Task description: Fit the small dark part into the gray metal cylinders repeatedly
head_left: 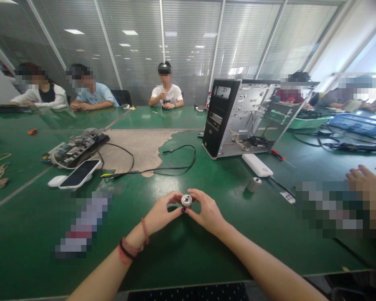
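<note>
Between the fingertips of both hands sits a small cylindrical metal motor [186, 201], its round end with a dark centre facing up. My left hand [163, 211] grips it from the left, thumb and fingers curved around its side. From the right, my right hand [208, 212] pinches the same motor. The motor's lower part is partly hidden by the fingers. A second, similar metal motor [254, 184] stands upright on the green table [138, 251], to the right and beyond my right hand.
An open computer case [221, 121] stands ahead on the right, with a white power bank [257, 165] and a screwdriver [278, 155] before it. Left lie a phone [80, 173], a circuit board assembly [78, 147] and a black cable [175, 169]. A co-worker's hand [365, 179] rests at right; several people sit opposite.
</note>
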